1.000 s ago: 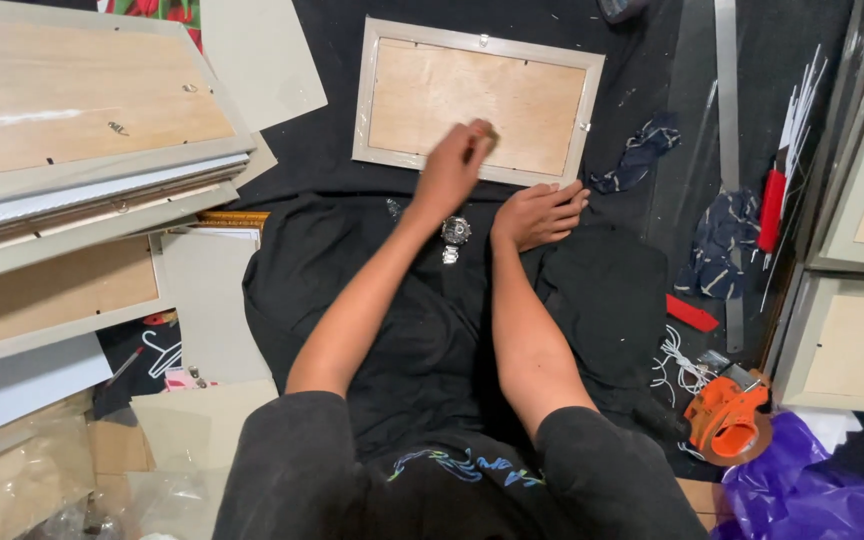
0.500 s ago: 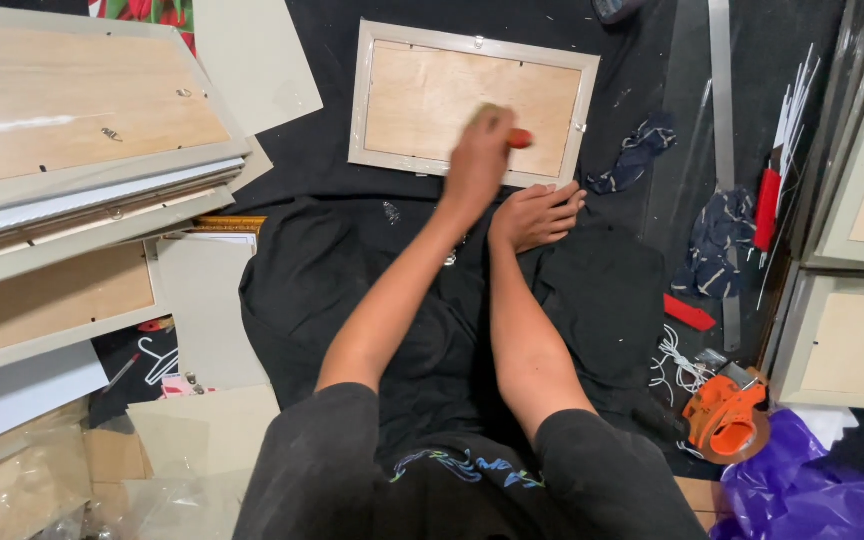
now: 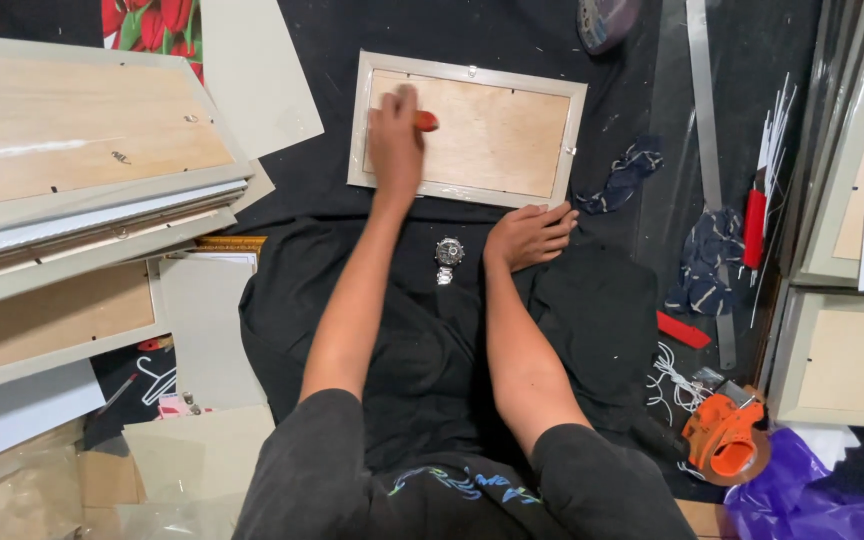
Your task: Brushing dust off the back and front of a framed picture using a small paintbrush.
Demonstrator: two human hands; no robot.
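A pale picture frame (image 3: 464,74) lies face down on black cloth, its plywood back (image 3: 492,135) showing. My left hand (image 3: 394,140) rests over the left part of that back, closed around a small tool with an orange-red handle (image 3: 427,121). My right hand (image 3: 528,233) lies with fingers spread on the black cloth just below the frame's lower right edge, holding nothing. A wristwatch (image 3: 448,256) sits on the cloth between my two arms.
Stacked frames (image 3: 82,200) fill the left side. More frames (image 3: 847,360) stand at the right. A metal ruler (image 3: 707,150), a red-handled tool (image 3: 755,225), dark rags (image 3: 707,265), an orange tape dispenser (image 3: 727,440) and a purple bag (image 3: 812,500) lie to the right.
My left hand has reached forward from beside the right hand onto the frame's back, carrying the orange-handled tool. My right hand has stayed on the cloth.
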